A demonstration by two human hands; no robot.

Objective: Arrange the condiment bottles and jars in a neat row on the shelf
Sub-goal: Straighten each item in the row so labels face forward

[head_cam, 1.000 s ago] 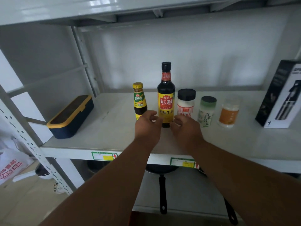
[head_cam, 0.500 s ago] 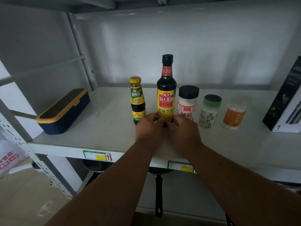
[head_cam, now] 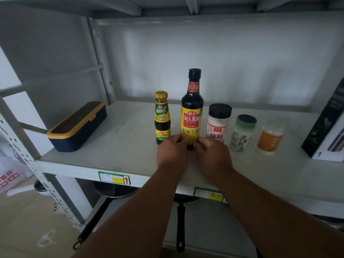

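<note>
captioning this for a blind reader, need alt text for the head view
Both hands, left hand and right hand, grip the base of a tall soy sauce bottle standing on a white shelf. It stands in a row between a smaller sauce bottle and three jars.

Five condiments point(head_cam: 191, 112) in row on shelf point(head_cam: 130, 146).

arms: extended | hands: left point(head_cam: 172, 153), right point(head_cam: 212, 157) | fingers apparently curled, pinching

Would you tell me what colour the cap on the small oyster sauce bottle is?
Yellow: the small oyster sauce bottle has a yellow cap, clearest in the head view.
</note>
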